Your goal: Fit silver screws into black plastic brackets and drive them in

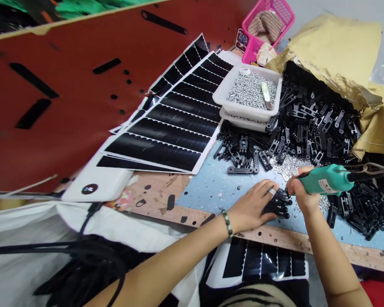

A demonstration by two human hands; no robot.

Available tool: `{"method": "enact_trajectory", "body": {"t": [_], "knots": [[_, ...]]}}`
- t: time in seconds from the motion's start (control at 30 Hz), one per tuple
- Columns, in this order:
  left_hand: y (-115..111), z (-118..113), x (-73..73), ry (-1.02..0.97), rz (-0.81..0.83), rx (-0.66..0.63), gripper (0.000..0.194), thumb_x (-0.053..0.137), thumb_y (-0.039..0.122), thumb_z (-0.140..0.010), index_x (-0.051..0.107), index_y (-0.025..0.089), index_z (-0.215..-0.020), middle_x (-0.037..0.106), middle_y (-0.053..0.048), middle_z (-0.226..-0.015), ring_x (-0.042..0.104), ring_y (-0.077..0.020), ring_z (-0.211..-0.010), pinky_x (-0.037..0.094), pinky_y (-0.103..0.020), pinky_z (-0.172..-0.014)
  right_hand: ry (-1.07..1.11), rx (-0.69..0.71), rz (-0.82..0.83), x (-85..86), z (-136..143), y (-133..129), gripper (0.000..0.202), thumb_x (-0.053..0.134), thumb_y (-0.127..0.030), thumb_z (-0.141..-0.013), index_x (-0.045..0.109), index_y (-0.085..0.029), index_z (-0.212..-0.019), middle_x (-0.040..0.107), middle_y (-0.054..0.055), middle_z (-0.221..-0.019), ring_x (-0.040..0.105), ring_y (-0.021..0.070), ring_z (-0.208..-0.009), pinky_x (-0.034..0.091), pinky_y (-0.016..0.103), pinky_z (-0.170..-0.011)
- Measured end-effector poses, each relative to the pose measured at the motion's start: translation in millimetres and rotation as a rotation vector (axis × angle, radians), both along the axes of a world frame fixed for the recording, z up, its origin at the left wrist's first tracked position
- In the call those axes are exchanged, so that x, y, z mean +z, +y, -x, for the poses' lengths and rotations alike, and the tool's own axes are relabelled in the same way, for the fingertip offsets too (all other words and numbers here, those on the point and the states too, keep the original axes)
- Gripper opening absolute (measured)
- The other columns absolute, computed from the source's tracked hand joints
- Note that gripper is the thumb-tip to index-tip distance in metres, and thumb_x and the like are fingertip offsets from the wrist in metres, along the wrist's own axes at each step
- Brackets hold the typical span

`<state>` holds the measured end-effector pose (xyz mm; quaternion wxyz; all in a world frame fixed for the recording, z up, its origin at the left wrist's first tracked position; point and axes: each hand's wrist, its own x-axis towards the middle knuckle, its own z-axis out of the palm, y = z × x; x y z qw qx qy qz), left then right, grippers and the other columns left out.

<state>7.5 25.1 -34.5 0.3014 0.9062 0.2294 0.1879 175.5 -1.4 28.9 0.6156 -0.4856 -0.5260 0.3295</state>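
Note:
My right hand is closed round a green electric screwdriver, whose tip points left and down toward the mat. Beside it, a small group of black plastic parts lies side by side on the blue mat. My left hand grips this group from the left, fingers along its far side and thumb on the near side. White tape wraps one finger, and a beaded bracelet circles the wrist. The screwdriver's tip is hidden behind my right hand, so contact with a part cannot be seen. Small metal nuts lie scattered just beyond.
A white tub of screws stands stacked on another tub. Loose black parts spill from a torn brown paper sack. Sheets of black stickers lie left, partly over a white device. A pink basket stands behind.

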Motion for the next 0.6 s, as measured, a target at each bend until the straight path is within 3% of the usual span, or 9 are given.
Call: {"method": "enact_trajectory", "body": {"t": [0.13,0.27,0.6], "knots": [[-1,-1,0.1,-0.034,0.006,0.027,0.07,0.065,0.045,-0.08,0.034,0.022,-0.138,0.04,-0.013,-0.139,0.031,-0.0333,-0.134,0.034,-0.053,-0.109,-0.053,-0.003,-0.12,9.4,-3,-7,0.021,0.061,-0.025,-0.079,0.049,-0.025,-0.096,0.051,-0.01,-0.055,0.051,0.0118,-0.048,0.048,0.03,-0.055],[-2,-1,0.3,-0.043,-0.013,0.035,0.07,0.064,0.045,-0.08,0.033,0.022,-0.139,0.04,-0.013,-0.14,0.031,-0.0328,-0.135,0.035,-0.052,-0.109,0.027,0.001,-0.273,23.2,-8,-23,0.014,0.054,-0.022,-0.084,0.051,-0.025,-0.098,0.051,-0.009,-0.054,0.05,0.011,-0.045,0.049,0.031,-0.057],[-1,-2,4.9,0.012,-0.044,0.029,0.07,0.063,0.047,-0.082,0.034,0.019,-0.139,0.04,-0.015,-0.139,0.031,-0.032,-0.134,0.034,-0.048,-0.11,-0.002,0.002,-0.281,20.7,-4,-41,0.012,0.055,-0.029,-0.085,0.052,-0.024,-0.095,0.051,-0.01,-0.052,0.049,0.0104,-0.041,0.049,0.031,-0.053]]}}
